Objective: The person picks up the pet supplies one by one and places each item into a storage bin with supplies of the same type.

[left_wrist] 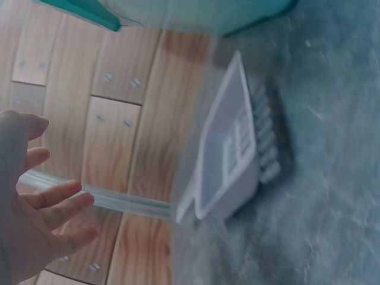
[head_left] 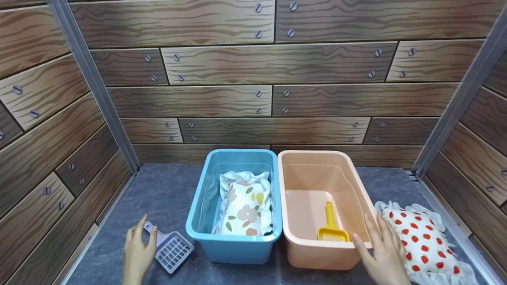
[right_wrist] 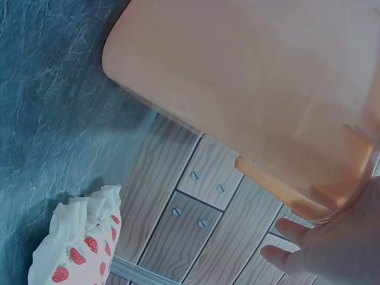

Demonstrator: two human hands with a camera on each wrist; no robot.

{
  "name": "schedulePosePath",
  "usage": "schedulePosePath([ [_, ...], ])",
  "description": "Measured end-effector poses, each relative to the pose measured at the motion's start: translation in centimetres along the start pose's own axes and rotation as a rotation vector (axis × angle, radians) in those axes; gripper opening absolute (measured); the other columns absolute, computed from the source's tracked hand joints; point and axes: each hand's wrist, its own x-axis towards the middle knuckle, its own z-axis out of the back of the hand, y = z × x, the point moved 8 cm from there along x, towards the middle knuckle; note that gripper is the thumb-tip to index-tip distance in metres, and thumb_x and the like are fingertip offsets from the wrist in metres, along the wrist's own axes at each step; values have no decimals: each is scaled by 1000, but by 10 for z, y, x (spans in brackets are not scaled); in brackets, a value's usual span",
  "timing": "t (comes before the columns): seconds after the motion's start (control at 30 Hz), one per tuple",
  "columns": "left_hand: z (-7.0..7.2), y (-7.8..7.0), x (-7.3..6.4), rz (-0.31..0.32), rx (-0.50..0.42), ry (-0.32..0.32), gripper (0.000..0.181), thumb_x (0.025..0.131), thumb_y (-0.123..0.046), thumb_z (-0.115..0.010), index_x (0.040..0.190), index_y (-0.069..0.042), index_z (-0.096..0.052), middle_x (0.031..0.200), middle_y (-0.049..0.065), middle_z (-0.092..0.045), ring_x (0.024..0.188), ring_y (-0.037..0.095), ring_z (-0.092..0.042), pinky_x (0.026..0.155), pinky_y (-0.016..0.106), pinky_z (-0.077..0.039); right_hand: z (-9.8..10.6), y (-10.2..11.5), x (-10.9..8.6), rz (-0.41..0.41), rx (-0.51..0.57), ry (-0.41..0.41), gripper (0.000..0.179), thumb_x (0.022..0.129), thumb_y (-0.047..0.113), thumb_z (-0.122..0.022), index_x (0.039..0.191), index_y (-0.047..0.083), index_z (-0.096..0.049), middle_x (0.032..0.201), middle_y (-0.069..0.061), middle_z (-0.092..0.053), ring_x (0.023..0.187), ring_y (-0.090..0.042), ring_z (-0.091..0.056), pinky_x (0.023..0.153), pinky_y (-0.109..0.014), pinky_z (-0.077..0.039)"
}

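My left hand (head_left: 138, 249) is beside the handle of a pale lilac slotted litter scoop (head_left: 173, 251) on the dark floor. In the left wrist view its fingers are spread and apart from the scoop (left_wrist: 228, 157). At the front right corner of the peach bin (head_left: 317, 254) is my right hand (head_left: 382, 253), fingers extended; whether it touches the rim I cannot tell. A yellow litter scoop (head_left: 330, 225) leans inside that bin, handle toward the back. Right of the hand lies a ruffled strawberry-print pillow (head_left: 422, 237), partly covered by it.
A blue bin (head_left: 233, 249) stands left of the peach one, their rims side by side. Inside it rests a ruffled floral pillow (head_left: 245, 209). Wood-print walls (head_left: 222, 130) with grey metal corner posts (head_left: 99, 87) enclose the dark floor (head_left: 166, 186) on three sides.
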Motion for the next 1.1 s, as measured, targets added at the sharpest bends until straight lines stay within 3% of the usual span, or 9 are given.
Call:
schedulePosePath([
  [0.1, -6, 14, 3, 23, 17, 34, 55, 101, -24, -50, 147, 1, -34, 131, 37, -38, 113, 60, -46, 86, 68, -45, 1, -1, -1, 11, 10, -29, 58, 94, 27, -62, 143, 2, -44, 147, -31, -31, 131, -53, -26, 97, -76, -16],
  [0.33, -10, 37, 10, 57, 9, 11, 50, 100, -21, -51, 145, -3, -40, 129, 36, -39, 114, 59, -45, 88, 68, -42, -1, -2, -1, -1, 17, -20, 59, 94, 26, -62, 144, 2, -43, 147, -31, -30, 130, -54, -26, 96, -77, -16],
  [0.57, -18, 59, 14, 155, 15, 54, 51, 101, -24, -45, 147, -6, -36, 129, 36, -35, 115, 56, -46, 90, 66, -40, -4, 0, -3, -9, 18, -15, 58, 95, 25, -60, 144, 1, -42, 146, -32, -30, 129, -56, -27, 97, -75, -17],
  [0.87, -22, 61, 22, 144, -43, 26, 50, 99, -17, -46, 145, 0, -36, 129, 44, -35, 115, 60, -42, 94, 68, -37, -3, -2, -3, -15, 17, -39, 60, 94, 24, -61, 146, 1, -40, 146, -31, -30, 128, -55, -28, 96, -74, -21],
  [1.1, -31, 67, 31, 176, -23, 97, 54, 99, -19, -43, 149, 0, -30, 133, 45, -32, 120, 62, -38, 98, 69, -33, 0, -1, -3, 27, 53, -103, 60, 91, 19, -65, 145, 2, -43, 143, -31, -34, 127, -54, -32, 93, -71, -29],
])
